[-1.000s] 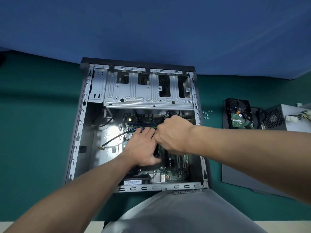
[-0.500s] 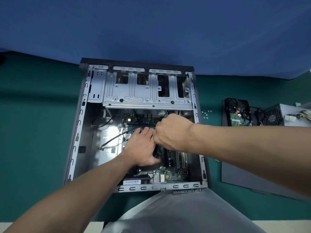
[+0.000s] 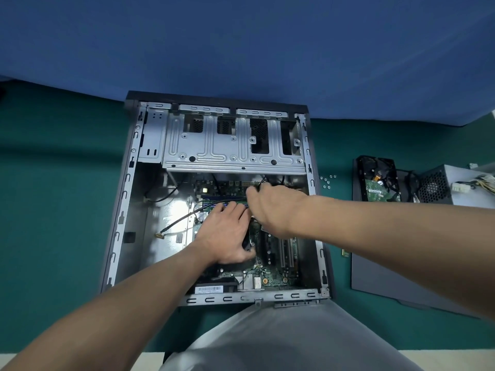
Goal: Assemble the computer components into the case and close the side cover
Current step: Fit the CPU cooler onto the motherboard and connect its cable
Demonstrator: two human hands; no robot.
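Grey metal computer case (image 3: 126, 210) lay open on its side, centre frame, on the green table cloth (image 3: 53, 210), with the blue backdrop (image 3: 241, 49) behind it across the top. Silver drive cage (image 3: 233, 148) filled the upper part of the case. Green motherboard (image 3: 270, 279) sat in the lower right part, below the cage. Left hand (image 3: 227, 234) came in from lower left, palm down on a black fan block (image 3: 247, 241) mid-board. Its fingers reached up toward the blue slots and the thumb was hooked round the block's lower edge, so it was grasping the block. Right hand (image 3: 270, 207) came in from the right edge, just right of and touching the left hand. Its fingers were curled in and pinching a thin black cable (image 3: 263, 179) at the board's upper edge; the exact contact was partly hidden. Black lead with a gold plug (image 3: 160, 235) lay loose on the bare case floor, left of the board. Small silver screws (image 3: 326, 180) sat on the cloth just right of the case. Dark grey flat side cover (image 3: 388, 277) lay off the case at right of frame. Black hard drive (image 3: 377, 180) rested on the cover's upper end. Grey metal power supply box (image 3: 450, 183) stood at the right edge beside the drive. Grey shirt (image 3: 281, 341) filled the bottom centre.
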